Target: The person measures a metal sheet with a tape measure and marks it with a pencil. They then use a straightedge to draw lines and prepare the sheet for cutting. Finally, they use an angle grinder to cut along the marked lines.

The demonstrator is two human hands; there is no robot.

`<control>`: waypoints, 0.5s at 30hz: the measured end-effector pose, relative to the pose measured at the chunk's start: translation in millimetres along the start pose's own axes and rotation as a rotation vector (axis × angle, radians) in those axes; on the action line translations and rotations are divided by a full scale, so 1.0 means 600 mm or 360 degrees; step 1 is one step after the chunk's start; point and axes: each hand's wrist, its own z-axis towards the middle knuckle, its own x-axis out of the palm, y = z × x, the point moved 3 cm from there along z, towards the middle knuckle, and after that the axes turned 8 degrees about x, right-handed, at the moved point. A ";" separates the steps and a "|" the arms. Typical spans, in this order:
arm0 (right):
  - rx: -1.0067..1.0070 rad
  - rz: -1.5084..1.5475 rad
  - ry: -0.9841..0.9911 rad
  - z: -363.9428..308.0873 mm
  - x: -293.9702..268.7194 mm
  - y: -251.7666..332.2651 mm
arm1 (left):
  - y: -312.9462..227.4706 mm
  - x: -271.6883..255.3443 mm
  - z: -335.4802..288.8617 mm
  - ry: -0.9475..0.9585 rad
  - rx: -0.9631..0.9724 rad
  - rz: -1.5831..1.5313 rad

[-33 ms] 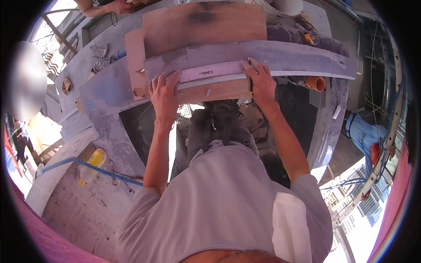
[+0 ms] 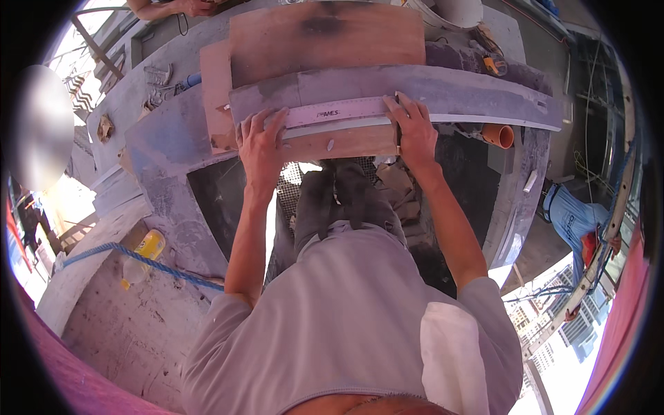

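Note:
A long white ruler-like strip (image 2: 360, 111) with fine marks along its edge lies across the curved grey ledge (image 2: 484, 93) in front of me. At its left end, my left hand (image 2: 261, 146) is closed with bent fingers over the edge. My right hand (image 2: 416, 136) grips the opposite end the same way, thumb side inward. Just below the strip, between both hands, shows a brown board (image 2: 363, 141) with a small pale spot. My palms and parts of my fingertips are hidden, so I cannot tell whether they also touch the board.
Beyond the ledge lies a large brown panel (image 2: 332, 41). An orange pipe end (image 2: 498, 135) sits to the right, and a yellow tape measure (image 2: 495, 66) farther back. At left are a blue rope (image 2: 111, 247) and a bottle (image 2: 144, 259). Someone in blue (image 2: 577, 218) is at far right.
The view has shifted very slightly. Both hands and the strip stay in the same place on the ledge.

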 end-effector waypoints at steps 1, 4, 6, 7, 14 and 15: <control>-0.0029 -0.0041 0.0003 0.006 -0.005 0.004 | 0.002 0.006 -0.001 -0.0027 -0.0019 -0.0014; -0.0067 -0.0131 0.0002 0.016 0.001 0.003 | 0.003 0.010 -0.007 -0.0082 -0.0038 -0.0046; -0.0055 -0.0167 0.0012 0.015 0.000 0.001 | 0.003 0.013 -0.008 -0.0091 -0.0032 -0.0050; -0.0049 -0.0173 0.0022 0.016 -0.003 0.004 | 0.003 0.013 -0.008 -0.0081 -0.0051 -0.0059; -0.0031 -0.0119 0.0016 0.021 -0.007 0.008 | -0.011 -0.002 0.002 -0.0037 -0.0116 -0.0084; -0.0043 -0.0118 0.0014 0.021 -0.006 0.008 | -0.010 -0.002 0.001 -0.0043 -0.0120 -0.0073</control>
